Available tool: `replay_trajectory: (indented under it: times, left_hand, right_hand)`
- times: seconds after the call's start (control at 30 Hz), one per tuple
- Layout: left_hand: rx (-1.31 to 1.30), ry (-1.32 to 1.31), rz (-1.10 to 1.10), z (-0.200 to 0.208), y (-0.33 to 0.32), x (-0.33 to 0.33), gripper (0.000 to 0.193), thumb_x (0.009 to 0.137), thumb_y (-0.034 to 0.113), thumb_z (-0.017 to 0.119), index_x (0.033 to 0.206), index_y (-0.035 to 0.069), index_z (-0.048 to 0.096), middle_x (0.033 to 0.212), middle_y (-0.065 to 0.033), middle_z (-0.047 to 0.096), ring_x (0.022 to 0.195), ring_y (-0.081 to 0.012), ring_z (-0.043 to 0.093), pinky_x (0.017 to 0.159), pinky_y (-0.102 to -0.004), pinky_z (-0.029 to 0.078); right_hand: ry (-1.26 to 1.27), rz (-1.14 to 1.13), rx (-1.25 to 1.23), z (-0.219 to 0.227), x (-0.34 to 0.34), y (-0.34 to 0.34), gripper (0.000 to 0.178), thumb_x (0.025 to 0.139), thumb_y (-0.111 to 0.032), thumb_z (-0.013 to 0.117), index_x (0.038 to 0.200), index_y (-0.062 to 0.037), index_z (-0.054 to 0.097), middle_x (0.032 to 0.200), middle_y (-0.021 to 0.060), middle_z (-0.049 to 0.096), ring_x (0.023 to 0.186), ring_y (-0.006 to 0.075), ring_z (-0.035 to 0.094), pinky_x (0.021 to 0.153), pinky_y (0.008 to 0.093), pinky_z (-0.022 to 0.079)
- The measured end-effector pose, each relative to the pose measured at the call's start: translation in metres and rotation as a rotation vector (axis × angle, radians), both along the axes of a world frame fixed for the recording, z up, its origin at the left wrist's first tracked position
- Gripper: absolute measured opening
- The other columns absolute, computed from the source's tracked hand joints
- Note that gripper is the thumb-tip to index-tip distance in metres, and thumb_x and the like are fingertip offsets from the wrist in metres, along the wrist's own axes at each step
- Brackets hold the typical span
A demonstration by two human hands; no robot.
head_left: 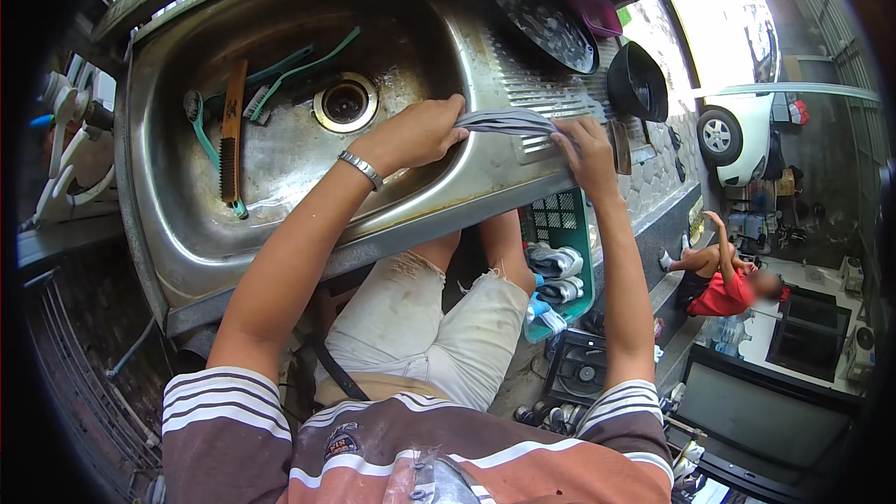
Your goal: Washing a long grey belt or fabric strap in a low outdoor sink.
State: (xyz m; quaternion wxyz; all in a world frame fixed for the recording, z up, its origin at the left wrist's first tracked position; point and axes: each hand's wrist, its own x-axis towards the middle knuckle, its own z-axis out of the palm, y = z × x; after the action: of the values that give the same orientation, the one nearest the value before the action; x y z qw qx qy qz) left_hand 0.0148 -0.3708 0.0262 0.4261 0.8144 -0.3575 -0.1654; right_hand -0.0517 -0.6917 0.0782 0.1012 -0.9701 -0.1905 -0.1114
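While left hand (411,133) pinches one end of grey band (509,120), right hand (586,151) grips other; wooden brush (233,126) left of left hand, black bowl (638,82) beyond right.

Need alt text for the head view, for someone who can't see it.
The left hand and right hand hold a grey strip between them over a steel sink unit. A wooden brush and teal-handled brushes lie in the basin; a green crate with shoes sits below.

upper right overexposed | glare on sink (299,177) | edges dark, curved
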Motion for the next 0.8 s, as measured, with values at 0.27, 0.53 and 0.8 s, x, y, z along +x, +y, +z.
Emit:
replay_trajectory:
  times: [0.27, 0.53, 0.8]
  left_hand:
    - [-0.072, 0.007, 0.012, -0.006, -0.003, 0.005, 0.032, 0.097, 0.026, 0.051, 0.093, -0.004, 0.06, 0.091, -0.0213, 0.066, 0.085, -0.0397, 0.063, 0.081, -0.044, 0.05]
    - [-0.033, 0.513, -0.034, 0.0, -0.003, 0.014, 0.036, 0.096, 0.029, 0.047, 0.09, -0.003, 0.062, 0.079, -0.0166, 0.065, 0.071, -0.026, 0.062, 0.072, -0.0397, 0.049]
    - [0.026, 0.209, -0.065, -0.003, -0.002, 0.013, 0.043, 0.095, 0.033, 0.049, 0.086, -0.006, 0.065, 0.074, -0.0184, 0.064, 0.07, -0.0253, 0.064, 0.069, -0.04, 0.049]
  right_hand:
    - [0.074, -0.028, 0.05, 0.003, -0.01, 0.007, 0.012, 0.102, -0.014, 0.056, 0.109, -0.0035, 0.054, 0.091, 0.0185, 0.062, 0.088, 0.0381, 0.061, 0.081, 0.0438, 0.048]
    - [1.016, -0.35, 0.115, 0.055, 0.029, 0.005, 0.032, 0.104, -0.033, 0.057, 0.104, -0.0012, 0.062, 0.09, 0.0123, 0.06, 0.088, 0.022, 0.06, 0.083, 0.0377, 0.049]
    - [0.086, 0.002, -0.125, 0.014, -0.025, 0.058, 0.057, 0.091, -0.038, 0.073, 0.135, -0.0047, 0.058, 0.128, 0.0196, 0.06, 0.121, 0.0399, 0.055, 0.105, 0.0497, 0.042]
